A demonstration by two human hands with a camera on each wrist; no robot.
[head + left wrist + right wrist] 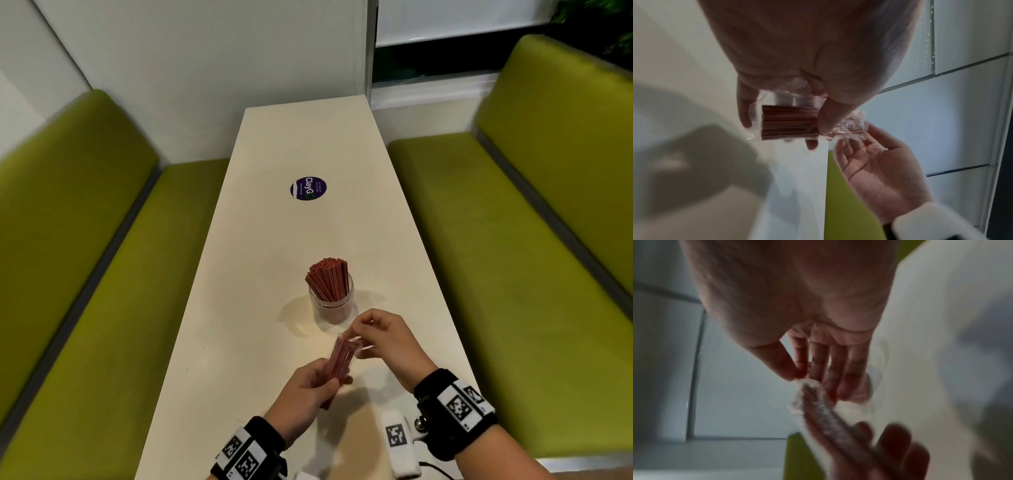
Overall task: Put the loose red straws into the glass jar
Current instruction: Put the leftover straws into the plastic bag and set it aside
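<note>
Left hand wrapped round a clear-sleeved bundle of red straws, lower middle of frame, just below the glass jar. Right hand pinching the crinkly sleeve end. Probably light, stiff, slippery; best gripped mid-bundle.

Long cream table between two green padded benches; white wall behind, window upper right.
</note>
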